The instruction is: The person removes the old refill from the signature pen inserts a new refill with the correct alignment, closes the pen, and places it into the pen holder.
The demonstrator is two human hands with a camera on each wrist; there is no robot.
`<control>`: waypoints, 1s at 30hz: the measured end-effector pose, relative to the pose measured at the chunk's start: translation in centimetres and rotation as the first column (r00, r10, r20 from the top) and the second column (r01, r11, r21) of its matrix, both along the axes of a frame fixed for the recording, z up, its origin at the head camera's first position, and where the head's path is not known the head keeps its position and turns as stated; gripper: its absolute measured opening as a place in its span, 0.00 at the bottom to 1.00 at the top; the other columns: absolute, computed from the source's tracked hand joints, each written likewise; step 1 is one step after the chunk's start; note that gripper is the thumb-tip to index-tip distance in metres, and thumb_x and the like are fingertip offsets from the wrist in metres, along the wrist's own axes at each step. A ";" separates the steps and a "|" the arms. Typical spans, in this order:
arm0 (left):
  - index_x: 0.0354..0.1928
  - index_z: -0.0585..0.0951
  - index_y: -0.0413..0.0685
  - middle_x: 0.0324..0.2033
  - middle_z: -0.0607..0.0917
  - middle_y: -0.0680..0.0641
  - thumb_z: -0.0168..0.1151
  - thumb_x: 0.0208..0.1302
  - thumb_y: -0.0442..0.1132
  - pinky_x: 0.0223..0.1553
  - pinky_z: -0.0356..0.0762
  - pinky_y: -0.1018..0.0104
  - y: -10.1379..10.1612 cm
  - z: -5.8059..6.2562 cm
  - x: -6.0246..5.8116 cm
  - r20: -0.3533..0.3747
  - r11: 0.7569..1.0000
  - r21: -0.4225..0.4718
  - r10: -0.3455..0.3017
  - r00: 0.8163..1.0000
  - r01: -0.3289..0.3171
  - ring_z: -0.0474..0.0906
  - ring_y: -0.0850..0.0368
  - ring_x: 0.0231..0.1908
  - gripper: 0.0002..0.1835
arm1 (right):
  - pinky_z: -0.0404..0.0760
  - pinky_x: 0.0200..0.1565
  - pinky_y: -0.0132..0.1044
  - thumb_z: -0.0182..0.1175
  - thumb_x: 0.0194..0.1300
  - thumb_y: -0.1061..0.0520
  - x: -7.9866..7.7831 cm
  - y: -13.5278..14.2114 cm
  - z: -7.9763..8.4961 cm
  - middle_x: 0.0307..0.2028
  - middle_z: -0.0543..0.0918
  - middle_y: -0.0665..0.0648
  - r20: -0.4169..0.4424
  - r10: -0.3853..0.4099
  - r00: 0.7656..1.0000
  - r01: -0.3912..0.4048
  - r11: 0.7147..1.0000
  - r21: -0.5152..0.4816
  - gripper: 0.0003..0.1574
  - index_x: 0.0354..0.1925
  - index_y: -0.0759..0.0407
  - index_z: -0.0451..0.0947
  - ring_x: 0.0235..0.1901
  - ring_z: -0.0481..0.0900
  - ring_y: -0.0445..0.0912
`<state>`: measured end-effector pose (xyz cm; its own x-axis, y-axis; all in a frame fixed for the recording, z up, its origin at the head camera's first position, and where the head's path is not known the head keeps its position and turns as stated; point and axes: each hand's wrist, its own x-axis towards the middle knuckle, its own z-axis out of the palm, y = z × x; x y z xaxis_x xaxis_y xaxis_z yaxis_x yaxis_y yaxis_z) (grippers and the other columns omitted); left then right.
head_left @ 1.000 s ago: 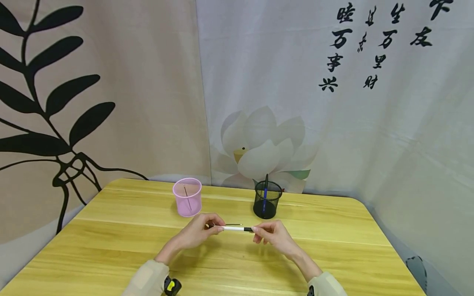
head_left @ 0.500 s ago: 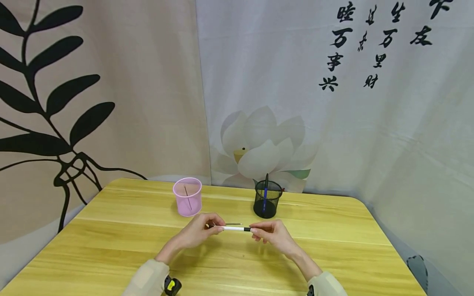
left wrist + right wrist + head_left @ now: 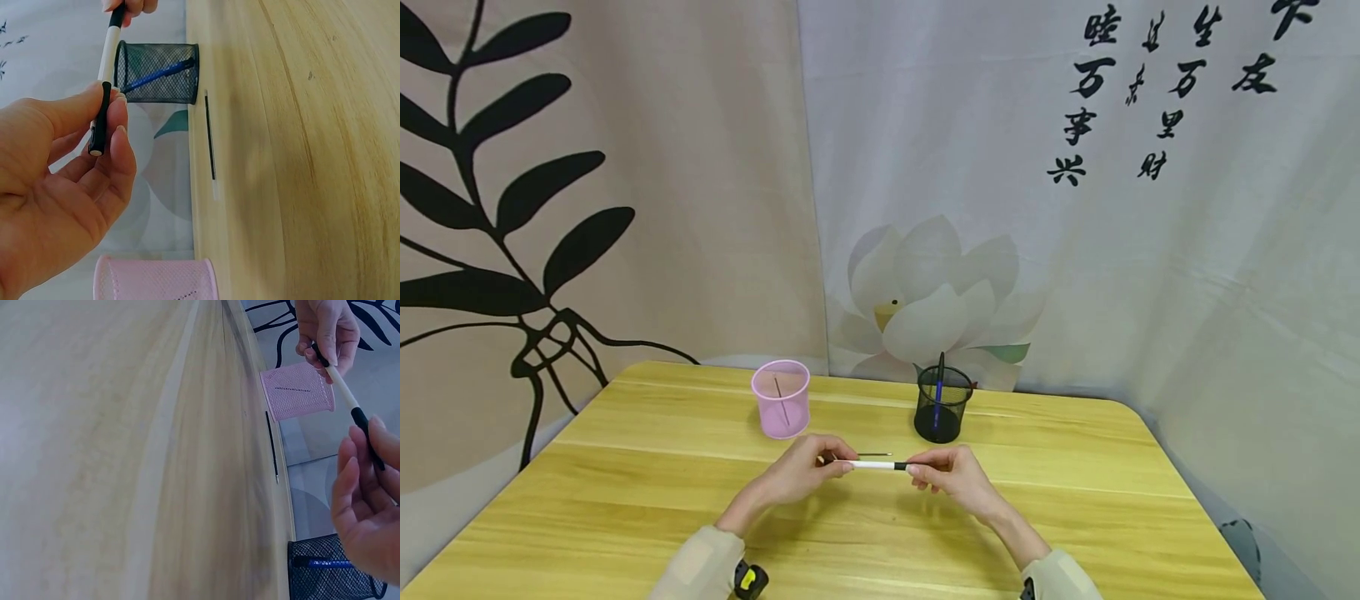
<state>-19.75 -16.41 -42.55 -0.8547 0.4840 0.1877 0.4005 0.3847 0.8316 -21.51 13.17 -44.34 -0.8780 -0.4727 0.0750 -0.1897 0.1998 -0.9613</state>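
A white pen (image 3: 874,464) with black ends is held level above the table between both hands. My left hand (image 3: 811,468) pinches its left black end between thumb and fingers; a clip shows on that end in the left wrist view. At the other black end, the thumb and index finger of my right hand (image 3: 957,481) grip the pen. Beyond the pen, a thin dark pen refill (image 3: 210,140) with a pale end lies on the table, partly hidden by the left hand in the head view.
A pink mesh pen cup (image 3: 781,417) stands at the back left with a thin dark stick seen in it. Right of it, a black mesh pen cup (image 3: 927,427) holds a blue pen (image 3: 156,76). Behind the wooden table (image 3: 625,475) hangs a printed curtain (image 3: 715,167).
The right fingertips have shifted slightly left along the pen's black end. The left hand, the refill and both cups look much the same.
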 end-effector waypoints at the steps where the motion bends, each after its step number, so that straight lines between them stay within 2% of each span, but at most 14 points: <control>1: 0.49 0.88 0.26 0.36 0.89 0.35 0.66 0.78 0.28 0.37 0.77 0.75 0.0 0.0 0.0 -0.001 1.000 -0.001 0.000 1.000 0.000 0.74 0.74 0.34 0.08 | 0.82 0.35 0.28 0.67 0.79 0.66 0.0 0.0 0.0 0.37 0.93 0.74 -0.004 -0.001 1.000 0.001 1.000 0.001 0.17 0.54 0.84 0.85 0.32 0.85 0.32; 3: 0.48 0.88 0.27 0.35 0.89 0.36 0.66 0.78 0.27 0.37 0.76 0.75 0.1 0.0 -0.1 -0.002 1.000 0.001 0.002 1.000 -0.002 0.74 0.74 0.34 0.07 | 0.82 0.35 0.28 0.66 0.80 0.66 0.0 0.0 -0.1 0.37 0.92 0.77 -0.013 -0.002 1.000 0.002 1.000 0.004 0.17 0.54 0.84 0.85 0.31 0.84 0.32; 11: 0.47 0.89 0.29 0.37 0.90 0.38 0.67 0.77 0.28 0.38 0.76 0.75 0.2 0.2 0.0 -0.034 1.000 -0.007 0.023 0.999 -0.023 0.73 0.74 0.36 0.06 | 0.80 0.34 0.28 0.65 0.80 0.66 -0.1 0.1 -0.1 0.33 0.92 0.71 -0.016 -0.022 1.000 0.022 0.999 0.023 0.17 0.52 0.85 0.86 0.29 0.83 0.32; 18: 0.47 0.89 0.31 0.37 0.90 0.39 0.68 0.77 0.29 0.39 0.75 0.75 0.3 0.3 0.1 -0.052 0.999 -0.016 0.031 0.998 -0.032 0.73 0.74 0.36 0.06 | 0.80 0.34 0.28 0.64 0.81 0.66 -0.1 0.1 -0.1 0.31 0.91 0.74 -0.018 -0.016 1.000 0.017 0.999 0.036 0.17 0.50 0.85 0.86 0.27 0.82 0.32; 26: 0.46 0.89 0.32 0.36 0.90 0.40 0.68 0.77 0.29 0.38 0.75 0.75 0.3 0.3 0.1 -0.077 0.999 -0.028 0.027 0.997 -0.029 0.73 0.75 0.36 0.05 | 0.78 0.33 0.28 0.63 0.83 0.64 -0.1 0.1 0.0 0.28 0.91 0.69 -0.001 -0.005 1.000 0.005 0.999 0.032 0.18 0.49 0.84 0.87 0.26 0.81 0.33; 30: 0.46 0.89 0.32 0.35 0.90 0.41 0.68 0.78 0.29 0.38 0.75 0.75 0.4 0.2 -0.1 -0.084 0.999 -0.032 0.023 0.996 -0.026 0.73 0.75 0.36 0.05 | 0.78 0.33 0.28 0.62 0.83 0.64 -0.1 0.1 0.0 0.28 0.90 0.71 -0.008 0.004 1.000 -0.004 1.000 0.030 0.18 0.48 0.84 0.87 0.26 0.81 0.33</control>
